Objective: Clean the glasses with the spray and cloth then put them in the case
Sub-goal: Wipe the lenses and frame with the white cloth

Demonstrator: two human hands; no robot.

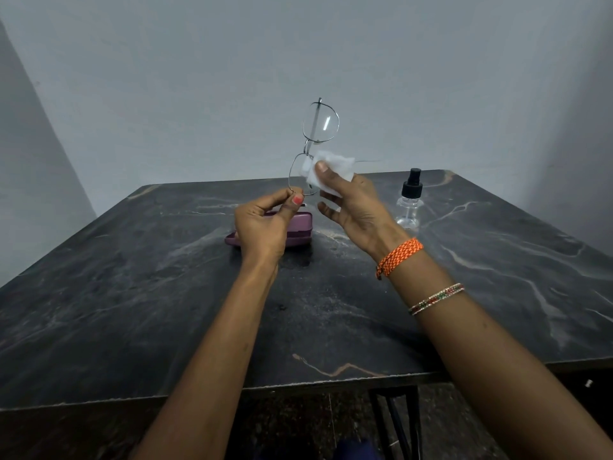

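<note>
Thin metal-framed glasses (321, 124) are held upright in the air above the table, one lens above the other. My left hand (265, 224) pinches the rim of the lower lens at its bottom edge. My right hand (351, 207) presses a small white cloth (326, 172) against the lower lens with thumb and fingers. A purple glasses case (300, 235) lies closed on the table behind my left hand, partly hidden by it. The clear spray bottle (410, 202) with a black nozzle stands upright to the right of my right hand.
The dark marble-patterned table (166, 310) fills the view, its front edge near me. A plain grey wall stands behind it. Black metal legs (398, 423) show under the front edge.
</note>
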